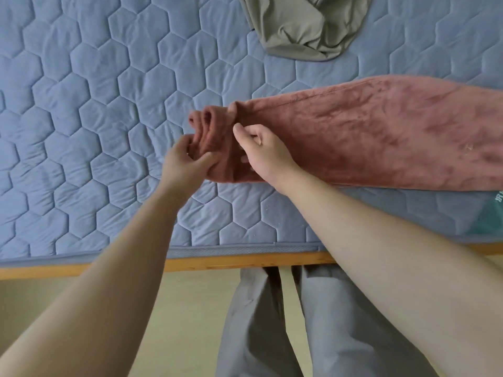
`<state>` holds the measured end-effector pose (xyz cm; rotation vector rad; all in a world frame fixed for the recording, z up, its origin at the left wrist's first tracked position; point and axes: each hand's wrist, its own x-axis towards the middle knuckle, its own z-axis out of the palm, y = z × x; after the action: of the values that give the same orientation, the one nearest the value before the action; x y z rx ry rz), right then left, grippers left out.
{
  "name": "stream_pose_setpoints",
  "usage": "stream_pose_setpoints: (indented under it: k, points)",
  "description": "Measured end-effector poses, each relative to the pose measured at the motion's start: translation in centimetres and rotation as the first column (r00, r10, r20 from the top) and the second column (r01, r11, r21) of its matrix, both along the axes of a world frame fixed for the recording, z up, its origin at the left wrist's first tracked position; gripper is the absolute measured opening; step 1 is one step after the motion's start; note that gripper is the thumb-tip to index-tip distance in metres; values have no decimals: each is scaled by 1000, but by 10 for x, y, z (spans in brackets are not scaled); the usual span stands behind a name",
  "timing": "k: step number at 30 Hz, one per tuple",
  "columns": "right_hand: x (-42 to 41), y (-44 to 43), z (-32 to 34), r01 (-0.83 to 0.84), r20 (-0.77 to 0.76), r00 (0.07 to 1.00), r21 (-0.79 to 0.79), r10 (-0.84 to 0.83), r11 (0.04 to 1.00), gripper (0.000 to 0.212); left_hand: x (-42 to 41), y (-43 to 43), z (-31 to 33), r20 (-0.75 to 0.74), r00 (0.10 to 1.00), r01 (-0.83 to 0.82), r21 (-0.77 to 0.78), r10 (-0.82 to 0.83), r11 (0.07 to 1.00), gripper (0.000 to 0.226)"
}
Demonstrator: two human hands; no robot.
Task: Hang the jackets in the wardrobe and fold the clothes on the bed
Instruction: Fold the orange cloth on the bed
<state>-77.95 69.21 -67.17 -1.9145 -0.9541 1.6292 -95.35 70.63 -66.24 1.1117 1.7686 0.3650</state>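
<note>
A fuzzy rust-red garment (381,137) lies stretched across the blue quilted mattress (95,118), running off the right edge of the view. Its left end is bunched into folds. My left hand (182,164) grips that bunched end from the left, fingers curled into the fabric. My right hand (261,151) holds the cloth just to the right of it, thumb up and fingers tucked under a fold. A crumpled olive-grey garment (304,25) lies at the top of the bed.
The mattress edge and a wooden bed rail (217,262) run across below my arms. Below them are a pale floor and my legs in grey trousers (272,322). A bit of teal fabric (492,219) shows at the right edge.
</note>
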Motion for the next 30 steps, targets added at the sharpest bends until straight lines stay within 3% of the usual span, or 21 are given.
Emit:
stream_pose_setpoints:
  k: [2, 3, 6, 8, 10, 12, 14, 16, 18, 22, 24, 28, 30]
  points:
    - [-13, 1, 20, 111, -240, 960, -141, -142, 984, 65, 11, -18, 13, 196, 977, 91, -46, -80, 995, 43]
    - [-14, 0, 27, 162, -256, 946, -155, -198, 975, 64, 16, -24, 17, 300, 952, 93, -87, -63, 992, 47]
    - [-6, -11, 35, 272, -90, 954, -131, -285, 953, 59, 30, -36, 22, 477, 876, 152, -125, -75, 980, 56]
    - [6, -18, 28, 315, 53, 949, -89, -311, 945, 41, 42, -41, 23, 467, 883, 131, -148, -48, 980, 60]
    - [22, -23, 24, 356, 130, 928, -34, -349, 934, 30, 55, -45, 18, 337, 942, 61, -160, -3, 985, 50]
    - [41, -24, 25, 371, 204, 907, 32, -369, 928, 32, 67, -49, 3, 100, 994, 56, -139, -42, 989, 25]
    - [65, -25, 33, 390, 205, 894, 82, -398, 917, 36, 88, -55, -5, -21, 996, 78, -186, -83, 980, 11]
    - [95, -25, 42, 402, 166, 895, 99, -414, 910, 36, 124, -72, -3, -12, 988, 150, -208, -156, 967, 23]
    - [131, -27, 53, 405, 109, 903, 109, -415, 908, 34, 171, -94, 4, -21, 950, 308, -116, -312, 944, 33]
    - [224, -38, 80, 346, 40, 934, 146, -355, 927, 32, 262, -124, -6, -92, 786, 617, 161, -611, 770, 40]
    - [282, -49, 90, 299, 40, 950, 168, -310, 939, 25, 302, -129, -17, -284, 707, 703, 181, -648, 688, 44]
    - [406, -72, 91, 306, 115, 937, 188, -330, 933, 27, 379, -132, -38, -606, 497, 803, 49, -621, 594, 27]
    - [466, -86, 82, 313, 182, 921, 187, -346, 931, 29, 410, -130, -56, -664, 312, 840, -141, -679, 524, 27]
